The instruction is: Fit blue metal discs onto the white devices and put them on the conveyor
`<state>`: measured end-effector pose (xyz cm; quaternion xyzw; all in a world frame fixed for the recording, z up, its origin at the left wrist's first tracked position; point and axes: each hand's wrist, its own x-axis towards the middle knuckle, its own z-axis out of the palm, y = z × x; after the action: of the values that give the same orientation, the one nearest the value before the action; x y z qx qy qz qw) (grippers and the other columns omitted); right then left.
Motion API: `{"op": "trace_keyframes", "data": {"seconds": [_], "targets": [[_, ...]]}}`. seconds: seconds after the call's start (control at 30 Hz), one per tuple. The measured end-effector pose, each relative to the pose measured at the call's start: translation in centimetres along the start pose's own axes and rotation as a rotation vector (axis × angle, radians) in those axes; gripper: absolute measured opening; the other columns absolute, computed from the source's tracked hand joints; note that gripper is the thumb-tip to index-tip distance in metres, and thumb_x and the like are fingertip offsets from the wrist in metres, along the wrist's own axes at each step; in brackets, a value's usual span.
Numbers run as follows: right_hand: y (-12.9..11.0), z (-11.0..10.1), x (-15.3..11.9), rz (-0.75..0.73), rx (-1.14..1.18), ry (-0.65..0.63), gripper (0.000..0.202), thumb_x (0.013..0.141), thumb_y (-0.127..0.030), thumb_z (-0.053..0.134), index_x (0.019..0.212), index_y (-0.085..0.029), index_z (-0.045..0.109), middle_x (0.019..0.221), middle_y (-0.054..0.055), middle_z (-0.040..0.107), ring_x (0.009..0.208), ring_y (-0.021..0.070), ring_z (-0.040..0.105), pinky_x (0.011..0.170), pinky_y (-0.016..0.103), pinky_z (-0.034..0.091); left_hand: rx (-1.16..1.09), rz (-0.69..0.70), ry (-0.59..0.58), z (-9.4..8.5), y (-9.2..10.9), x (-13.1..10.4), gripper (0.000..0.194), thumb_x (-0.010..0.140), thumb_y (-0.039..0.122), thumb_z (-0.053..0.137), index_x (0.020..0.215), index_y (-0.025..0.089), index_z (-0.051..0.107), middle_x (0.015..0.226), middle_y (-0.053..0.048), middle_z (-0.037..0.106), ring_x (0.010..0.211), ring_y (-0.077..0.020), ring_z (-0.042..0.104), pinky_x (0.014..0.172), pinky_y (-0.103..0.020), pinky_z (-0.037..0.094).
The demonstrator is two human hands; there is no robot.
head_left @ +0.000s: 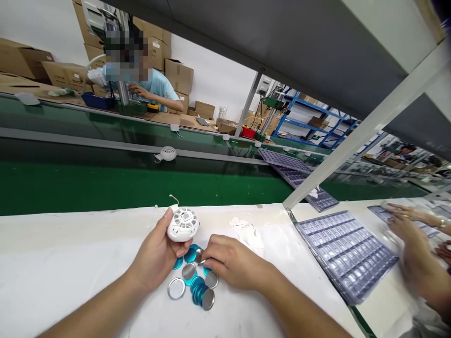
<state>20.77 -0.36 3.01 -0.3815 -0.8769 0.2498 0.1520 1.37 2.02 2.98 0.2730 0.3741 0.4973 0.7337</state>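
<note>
My left hand (153, 260) is closed around a small round white plastic device (183, 225) with a vented grille facing up and a short cord at its back. Just below it on the white table lies a loose heap of round metal discs (199, 290), some blue-faced and some silver. One pale disc (176, 288) lies at the left edge of the heap. My right hand (234, 263) reaches into the heap from the right, its thumb and fingers pinched on the edge of a silver disc, mostly hidden by the fingertips.
Beyond the table runs a green conveyor belt (88, 185); a similar white device (167, 153) lies on a rail there. Compartment trays (348, 253) sit at the right, near a co-worker's hands (412, 225). A slanted post (338, 157) supports an overhead shelf. Another person (160, 87) works across the belt.
</note>
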Motion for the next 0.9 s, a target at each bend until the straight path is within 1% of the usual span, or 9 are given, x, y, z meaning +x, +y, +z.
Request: {"op": "trace_keyframes", "data": {"seconds": [0.07,0.17,0.27,0.37,0.43,0.53,0.67,0.77,0.9], "targets": [[-0.1,-0.4,-0.3,-0.02,0.071,0.02,0.014,0.096,-0.017,0.055,0.094,-0.019,0.069,0.09,0.004,0.065,0.084,0.017,0.061,0.078,0.026,0.049,0.001,0.006,-0.005,-0.1,-0.2,-0.1,0.042,0.092,0.052,0.05,0.078,0.015,0.063,0.057,-0.003,0.057,0.045,-0.0124,0.043,0.043,-0.023,0.041],[-0.6,-0.8,-0.9,0.008,0.323,0.069,0.014,0.097,-0.021,0.053,0.096,-0.02,0.067,0.081,0.001,0.068,0.072,0.0139,0.062,0.069,0.025,0.049,0.005,0.035,-0.032,0.0,-0.4,-0.3,0.036,0.092,0.051,0.054,0.096,0.017,0.065,0.068,-0.001,0.06,0.046,-0.0107,0.043,0.047,-0.024,0.042],[-1.0,-0.6,-1.6,0.086,0.647,0.215,0.014,0.098,-0.029,0.054,0.107,-0.022,0.062,0.07,-0.002,0.065,0.06,0.0121,0.06,0.057,0.023,0.047,0.04,0.063,-0.116,0.2,-0.7,-0.9,0.035,0.091,0.049,0.056,0.112,0.021,0.063,0.071,0.001,0.059,0.05,-0.011,0.045,0.051,-0.024,0.043],[-1.4,-0.2,-1.9,0.106,0.794,0.386,0.015,0.095,-0.029,0.06,0.109,-0.024,0.06,0.078,0.0,0.066,0.065,0.0131,0.062,0.058,0.024,0.049,0.093,0.076,-0.163,0.5,-0.8,-1.4,0.036,0.09,0.05,0.059,0.113,0.023,0.062,0.066,0.002,0.058,0.051,-0.0113,0.045,0.053,-0.023,0.044],[-1.6,0.0,-1.8,0.066,0.754,0.474,0.013,0.093,-0.026,0.063,0.106,-0.024,0.062,0.08,0.001,0.068,0.067,0.0139,0.063,0.059,0.025,0.05,0.159,0.074,-0.155,0.7,-0.9,-1.7,0.039,0.088,0.052,0.062,0.114,0.023,0.063,0.065,0.002,0.058,0.053,-0.0123,0.048,0.052,-0.023,0.044],[-1.7,0.2,-1.6,0.01,0.626,0.558,0.013,0.091,-0.022,0.064,0.104,-0.026,0.067,0.079,0.001,0.069,0.063,0.0139,0.06,0.057,0.026,0.05,0.258,0.08,-0.095,1.1,-1.1,-2.2,0.04,0.086,0.05,0.064,0.116,0.024,0.065,0.063,0.001,0.06,0.053,-0.0139,0.052,0.048,-0.022,0.042],[-1.8,0.3,-1.4,0.002,0.527,0.572,0.017,0.092,-0.021,0.064,0.105,-0.028,0.071,0.077,0.0,0.069,0.061,0.0139,0.06,0.057,0.027,0.05,0.271,0.039,-0.025,1.9,-1.2,-3.0,0.042,0.084,0.046,0.067,0.12,0.025,0.064,0.057,0.003,0.058,0.036,-0.0099,0.041,0.033,-0.02,0.028],[-1.9,0.3,-1.3,-0.019,0.456,0.592,0.019,0.092,-0.02,0.062,0.106,-0.028,0.072,0.075,0.0,0.069,0.063,0.0147,0.061,0.058,0.028,0.049,0.279,0.016,-0.014,2.3,-1.1,-3.4,0.043,0.084,0.045,0.068,0.122,0.025,0.062,0.055,0.004,0.058,0.032,-0.0093,0.041,0.029,-0.02,0.022],[-1.8,0.2,-1.2,-0.036,0.411,0.611,0.021,0.091,-0.017,0.061,0.106,-0.027,0.072,0.074,0.0,0.068,0.062,0.0146,0.059,0.058,0.028,0.048,0.246,0.001,-0.028,2.3,-1.0,-3.4,0.029,0.083,0.041,0.069,0.107,0.024,0.066,0.051,0.004,0.056,0.032,-0.0091,0.04,0.027,-0.018,0.018]]}}
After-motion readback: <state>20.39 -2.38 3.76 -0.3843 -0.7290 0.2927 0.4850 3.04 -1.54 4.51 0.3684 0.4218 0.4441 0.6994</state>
